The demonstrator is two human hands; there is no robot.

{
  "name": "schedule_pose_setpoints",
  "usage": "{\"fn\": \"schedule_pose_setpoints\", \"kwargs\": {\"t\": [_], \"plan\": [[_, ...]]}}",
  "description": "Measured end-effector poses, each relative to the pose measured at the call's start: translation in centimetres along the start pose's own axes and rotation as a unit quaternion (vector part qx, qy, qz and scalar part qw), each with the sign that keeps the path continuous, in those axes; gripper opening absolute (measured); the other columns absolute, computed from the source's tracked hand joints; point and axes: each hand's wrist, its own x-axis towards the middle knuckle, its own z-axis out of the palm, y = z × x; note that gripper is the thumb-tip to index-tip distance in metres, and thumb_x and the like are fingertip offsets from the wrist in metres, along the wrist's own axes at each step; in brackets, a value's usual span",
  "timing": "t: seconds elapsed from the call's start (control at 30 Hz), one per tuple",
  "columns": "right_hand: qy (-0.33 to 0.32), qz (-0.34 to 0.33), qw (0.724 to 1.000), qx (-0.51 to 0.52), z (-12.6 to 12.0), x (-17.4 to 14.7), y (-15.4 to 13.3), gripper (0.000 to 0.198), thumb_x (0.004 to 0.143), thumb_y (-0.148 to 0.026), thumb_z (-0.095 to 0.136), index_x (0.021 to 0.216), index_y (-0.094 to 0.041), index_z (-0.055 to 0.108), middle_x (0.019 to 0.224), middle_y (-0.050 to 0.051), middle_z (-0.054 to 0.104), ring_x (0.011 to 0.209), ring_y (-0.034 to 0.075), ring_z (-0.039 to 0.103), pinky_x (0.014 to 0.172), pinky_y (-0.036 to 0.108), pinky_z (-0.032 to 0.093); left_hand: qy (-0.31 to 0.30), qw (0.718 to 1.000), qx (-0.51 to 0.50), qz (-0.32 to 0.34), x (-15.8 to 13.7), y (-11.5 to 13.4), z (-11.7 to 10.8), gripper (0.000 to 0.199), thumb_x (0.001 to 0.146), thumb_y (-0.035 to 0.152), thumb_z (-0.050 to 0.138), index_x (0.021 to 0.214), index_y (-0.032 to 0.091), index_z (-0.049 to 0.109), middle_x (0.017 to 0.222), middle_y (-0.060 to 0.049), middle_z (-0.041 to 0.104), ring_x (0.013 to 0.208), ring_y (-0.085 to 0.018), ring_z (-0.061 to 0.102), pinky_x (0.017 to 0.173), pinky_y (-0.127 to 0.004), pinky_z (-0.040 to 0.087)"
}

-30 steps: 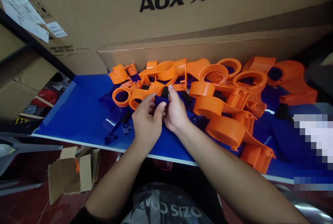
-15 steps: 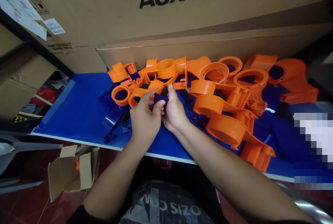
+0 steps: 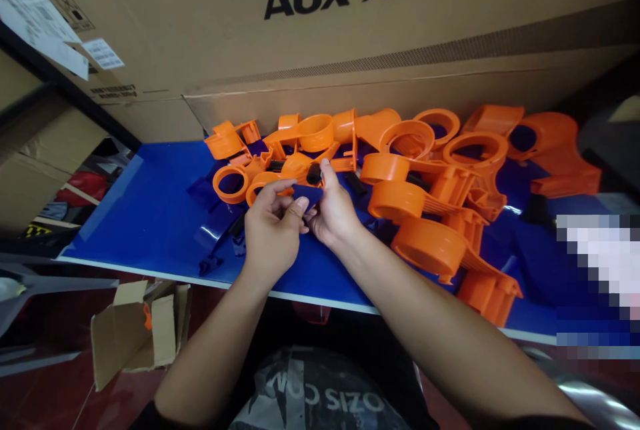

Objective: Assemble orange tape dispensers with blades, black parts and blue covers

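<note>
Both hands meet above the front middle of the table. My left hand (image 3: 274, 227) pinches a dark blue plastic piece (image 3: 307, 195) between thumb and fingers. My right hand (image 3: 336, 210) is closed at the other side of that piece, its thumb raised against a short black roller (image 3: 314, 174). The right fingers are partly hidden beneath. Just beyond the hands lie orange plastic tape dispenser frames (image 3: 316, 133), each with a ring-shaped end. A larger orange frame (image 3: 429, 245) rests to the right of my right forearm.
The blue tabletop (image 3: 145, 210) carries loose dark blue parts (image 3: 211, 262) and black rollers (image 3: 355, 183). Behind it stands a large cardboard box (image 3: 200, 30). An opened carton (image 3: 117, 337) sits on the floor at left. A black object (image 3: 537, 210) lies at the right.
The hands have drawn slightly apart, the left one shifting left. More of the blue piece and the black roller shows between them. The view has shifted slightly.
</note>
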Motion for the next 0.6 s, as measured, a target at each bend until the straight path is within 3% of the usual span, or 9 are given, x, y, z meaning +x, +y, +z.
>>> {"fn": "schedule_pose_setpoints", "kwargs": {"t": [0.17,0.3,0.6], "plan": [[-0.009,0.000,1.000,0.004,-0.1,0.0,0.0,0.052,0.093,-0.072,0.072,0.080,-0.025,0.052,0.048,-0.009,0.050,0.032,0.008,0.037,0.031,0.021,0.032,-0.024,0.997,-0.053,-0.056,-0.4,0.5,-0.4,0.042,0.086,0.041,0.091,0.113,0.023,0.065,0.069,0.007,0.070,0.055,-0.012,0.070,0.055,-0.024,0.065],[-0.030,0.013,0.999,-0.005,-0.1,-0.3,0.0,0.056,0.089,-0.078,0.072,0.081,-0.026,0.053,0.047,-0.008,0.051,0.032,0.010,0.040,0.030,0.023,0.035,-0.016,0.991,-0.103,-0.085,-0.7,0.3,-0.6,0.045,0.085,0.044,0.091,0.107,0.023,0.058,0.070,0.007,0.074,0.052,-0.011,0.069,0.054,-0.022,0.063],[-0.054,0.051,0.997,-0.020,0.2,-1.1,-0.5,0.058,0.091,-0.082,0.066,0.082,-0.026,0.056,0.046,-0.006,0.054,0.029,0.011,0.041,0.029,0.025,0.036,-0.048,0.986,-0.126,-0.102,-0.9,-0.6,-0.9,0.041,0.089,0.043,0.087,0.101,0.024,0.052,0.073,0.004,0.078,0.059,-0.013,0.074,0.058,-0.022,0.063]]}}
